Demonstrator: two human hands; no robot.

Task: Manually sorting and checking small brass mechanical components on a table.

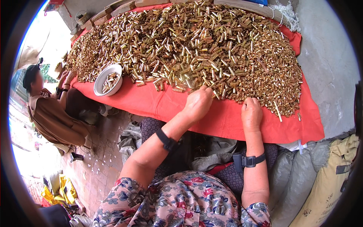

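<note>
A heap of gold-coloured metal tubes point(177, 49) covers a red cloth point(151, 99) in front of me. My left hand point(198, 103) is closed at the heap's near edge, its fingertips mostly turned from view. One loose gold tube point(216, 95) lies just right of those fingers. Lower and to the right, my right hand point(252, 114) is closed too, knuckles up, beside a spread of small gold pieces point(272, 75). Whatever either hand pinches is hidden. A white bowl point(100, 84) with several gold tubes in it stands on the cloth at the left.
Another person point(53, 106) sits at the left, hands at the heap's far-left edge. A thin pale stick point(278, 111) lies on the small pieces at the right. Wooden blocks point(123, 8) border the back. Grey sacks point(293, 178) and a yellowish sack point(325, 185) stand at lower right.
</note>
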